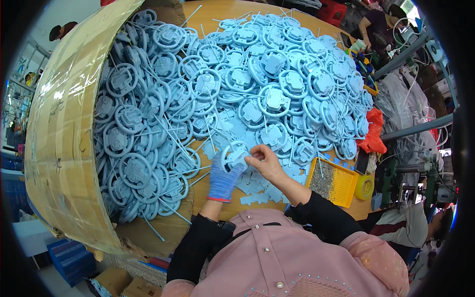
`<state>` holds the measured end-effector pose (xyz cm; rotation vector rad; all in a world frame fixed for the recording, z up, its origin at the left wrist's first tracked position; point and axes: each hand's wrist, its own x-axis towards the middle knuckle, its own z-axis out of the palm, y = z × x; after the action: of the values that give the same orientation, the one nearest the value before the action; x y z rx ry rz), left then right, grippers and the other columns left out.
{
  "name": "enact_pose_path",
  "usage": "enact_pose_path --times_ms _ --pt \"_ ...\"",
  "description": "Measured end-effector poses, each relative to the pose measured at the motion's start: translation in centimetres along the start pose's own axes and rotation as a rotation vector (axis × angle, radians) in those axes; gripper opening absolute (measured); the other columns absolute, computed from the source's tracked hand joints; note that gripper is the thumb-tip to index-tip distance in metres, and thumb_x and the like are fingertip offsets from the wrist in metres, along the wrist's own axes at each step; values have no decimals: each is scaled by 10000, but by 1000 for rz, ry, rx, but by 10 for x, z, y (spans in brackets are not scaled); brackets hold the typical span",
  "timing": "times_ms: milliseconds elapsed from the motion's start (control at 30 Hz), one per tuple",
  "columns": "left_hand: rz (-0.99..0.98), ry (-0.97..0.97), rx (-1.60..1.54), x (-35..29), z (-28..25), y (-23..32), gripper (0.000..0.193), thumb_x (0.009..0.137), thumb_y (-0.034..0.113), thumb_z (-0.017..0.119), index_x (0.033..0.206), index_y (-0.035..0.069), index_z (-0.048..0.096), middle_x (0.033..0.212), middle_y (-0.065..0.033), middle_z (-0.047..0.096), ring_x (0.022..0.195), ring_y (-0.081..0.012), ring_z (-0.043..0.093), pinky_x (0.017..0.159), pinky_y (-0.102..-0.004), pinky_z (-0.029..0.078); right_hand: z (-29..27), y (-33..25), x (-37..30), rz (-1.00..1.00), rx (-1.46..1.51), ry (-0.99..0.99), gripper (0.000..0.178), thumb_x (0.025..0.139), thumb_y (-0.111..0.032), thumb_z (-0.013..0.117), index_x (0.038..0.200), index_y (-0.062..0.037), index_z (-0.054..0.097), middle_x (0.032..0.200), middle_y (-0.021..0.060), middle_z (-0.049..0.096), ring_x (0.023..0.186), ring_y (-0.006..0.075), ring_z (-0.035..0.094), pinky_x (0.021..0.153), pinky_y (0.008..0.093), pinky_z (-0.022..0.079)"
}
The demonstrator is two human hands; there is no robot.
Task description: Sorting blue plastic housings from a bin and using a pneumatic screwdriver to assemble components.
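My left hand [223,177], in a blue knitted glove, grips a light-blue plastic ring-shaped part [234,154] with a flat block across its middle and a thin stick. At that part's right edge, the bare fingers of my right hand [265,161] are pinched together; what sits between them is too small to make out. Below and around both hands lie flat light-blue plastic plates [257,190]. Beyond them rises a large heap of similar ring-shaped parts [273,99], many with sticks poking out.
A big taped cardboard box [62,128] lies open at the left, full of ring parts. To the right stand a yellow tray [346,184] with small metal pieces, probably screws, and a roll of yellow tape [365,187]. Another person [381,29] sits at the far right.
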<state>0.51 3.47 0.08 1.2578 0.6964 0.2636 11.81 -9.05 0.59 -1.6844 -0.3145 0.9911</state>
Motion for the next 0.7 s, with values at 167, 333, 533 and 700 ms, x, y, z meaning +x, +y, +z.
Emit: enact_pose_path --times_ms 167,333,533,700 --pt "67 -58 -69 1 3 18 689 702 87 783 1264 -13 398 1137 -127 563 981 -179 597 799 -300 519 -7 -15 0 147 408 -142 355 828 -213 715 1084 -26 556 905 26 633 802 90 569 697 252 447" --pt "33 -79 99 22 20 31 754 690 151 821 1280 -13 381 1150 -137 550 996 -193 585 809 -303 514 -13 -18 -4 92 421 44 354 837 -244 706 1084 -39 557 901 11 633 775 92 567 683 244 434" --pt "236 -133 245 61 52 32 954 637 249 862 1368 -47 324 1267 -193 514 1159 -250 515 959 -341 437 -61 -46 0 -94 313 276 326 865 -238 673 1097 -41 555 898 10 629 781 95 564 703 256 435" --pt "679 292 1123 145 12 81 932 683 382 779 1425 58 316 1414 -183 380 1316 -349 350 1098 -404 270 -107 -78 3 -305 553 232 495 886 -208 640 1279 18 442 1203 123 561 1014 217 597 869 336 492"
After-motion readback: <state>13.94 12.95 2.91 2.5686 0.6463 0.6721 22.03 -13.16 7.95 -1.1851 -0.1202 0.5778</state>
